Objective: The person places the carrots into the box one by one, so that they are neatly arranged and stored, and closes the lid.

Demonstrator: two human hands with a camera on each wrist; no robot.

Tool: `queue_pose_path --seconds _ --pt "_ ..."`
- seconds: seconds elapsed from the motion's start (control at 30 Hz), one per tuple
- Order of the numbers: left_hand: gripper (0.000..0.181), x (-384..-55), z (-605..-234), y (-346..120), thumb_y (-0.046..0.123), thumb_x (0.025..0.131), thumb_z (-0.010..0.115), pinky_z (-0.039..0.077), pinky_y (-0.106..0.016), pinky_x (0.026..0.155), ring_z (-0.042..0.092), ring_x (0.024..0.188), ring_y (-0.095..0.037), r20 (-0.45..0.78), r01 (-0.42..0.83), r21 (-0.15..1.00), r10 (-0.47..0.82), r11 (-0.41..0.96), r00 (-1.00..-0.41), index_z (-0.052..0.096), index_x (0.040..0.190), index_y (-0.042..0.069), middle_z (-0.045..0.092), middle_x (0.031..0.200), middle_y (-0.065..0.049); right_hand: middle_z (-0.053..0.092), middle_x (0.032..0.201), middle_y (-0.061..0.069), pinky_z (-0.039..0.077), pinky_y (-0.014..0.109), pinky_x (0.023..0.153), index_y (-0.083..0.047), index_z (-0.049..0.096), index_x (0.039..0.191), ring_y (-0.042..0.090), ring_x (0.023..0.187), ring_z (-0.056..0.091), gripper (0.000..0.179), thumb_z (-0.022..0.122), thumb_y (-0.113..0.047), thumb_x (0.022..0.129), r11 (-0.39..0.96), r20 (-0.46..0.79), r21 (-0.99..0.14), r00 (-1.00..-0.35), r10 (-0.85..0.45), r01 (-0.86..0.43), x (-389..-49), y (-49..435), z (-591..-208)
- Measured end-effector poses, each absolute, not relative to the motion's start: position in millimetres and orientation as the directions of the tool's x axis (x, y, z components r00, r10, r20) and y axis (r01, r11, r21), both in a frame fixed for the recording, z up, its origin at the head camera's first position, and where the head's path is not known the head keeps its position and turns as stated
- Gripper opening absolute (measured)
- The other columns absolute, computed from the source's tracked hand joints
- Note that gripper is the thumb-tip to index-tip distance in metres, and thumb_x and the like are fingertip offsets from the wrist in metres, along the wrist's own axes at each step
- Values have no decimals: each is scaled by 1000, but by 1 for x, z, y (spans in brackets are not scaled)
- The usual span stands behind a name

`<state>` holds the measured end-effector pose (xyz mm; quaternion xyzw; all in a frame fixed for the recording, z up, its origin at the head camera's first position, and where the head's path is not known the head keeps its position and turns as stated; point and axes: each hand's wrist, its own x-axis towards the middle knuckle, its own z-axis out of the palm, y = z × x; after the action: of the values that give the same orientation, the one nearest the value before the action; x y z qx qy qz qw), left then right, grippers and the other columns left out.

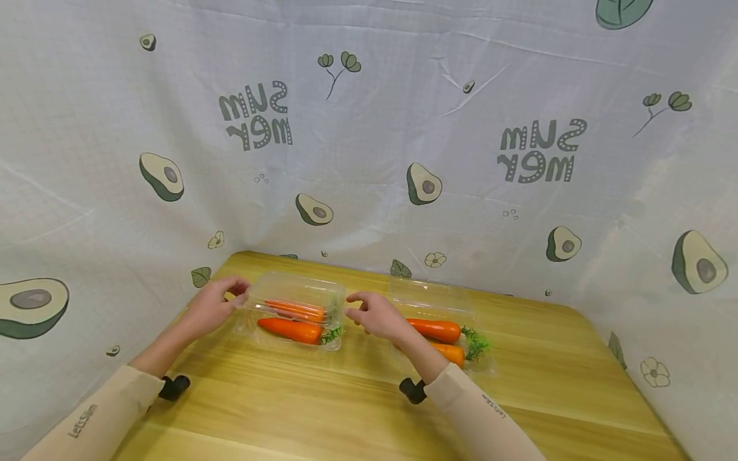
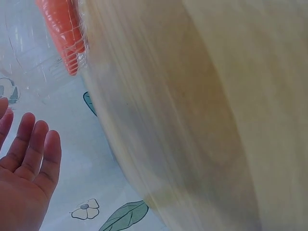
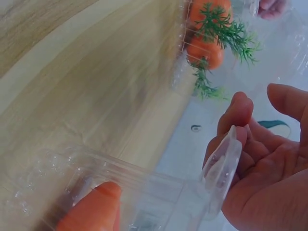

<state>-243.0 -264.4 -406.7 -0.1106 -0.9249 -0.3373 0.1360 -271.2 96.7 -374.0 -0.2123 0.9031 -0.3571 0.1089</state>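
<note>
A clear plastic clamshell box [image 1: 334, 344] lies on the table's left half, its lid [image 1: 300, 280] tilted partway over two orange carrots [image 1: 294, 330] with green tops. My left hand [image 1: 216, 304] is at the lid's left edge; in the left wrist view its several visible fingers [image 2: 36, 144] are extended, and the thumb is mostly cut off by the frame. At the lid's right side is my right hand [image 1: 377, 315], its thumb and index finger spread apart in the right wrist view. There, a clear plastic lid corner [image 3: 224, 166] partly covers its fingers.
A second clear box [image 1: 490, 368] stands to the right, lid [image 1: 429, 293] raised, with two carrots [image 1: 438, 330] inside; my right forearm passes over it. The wooden table [image 1: 277, 410] meets a white avocado-printed curtain [image 1: 369, 160] at the back and sides.
</note>
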Motion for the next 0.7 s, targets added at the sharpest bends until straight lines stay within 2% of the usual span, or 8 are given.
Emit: queue_pose_path --seconds 0.33,0.7 --pt "18 -242 -410 -264 19 100 64 53 -42 81 63 100 -27 339 309 594 117 743 -933 67 112 6 69 105 -9 70 91 19 43 31 55 -9 59 138 42 70 64 42 60 -29 102 644 -42 -712 -898 -438 -280 -268 95 -376" --pt "19 -241 -416 -266 18 99 66 52 -40 79 63 98 -27 345 326 578 139 748 -928 67 114 6 70 105 -8 71 91 15 47 32 59 -8 59 139 37 70 66 46 62 -33 100 668 -60 -694 -903 -426 -269 -268 94 -379"
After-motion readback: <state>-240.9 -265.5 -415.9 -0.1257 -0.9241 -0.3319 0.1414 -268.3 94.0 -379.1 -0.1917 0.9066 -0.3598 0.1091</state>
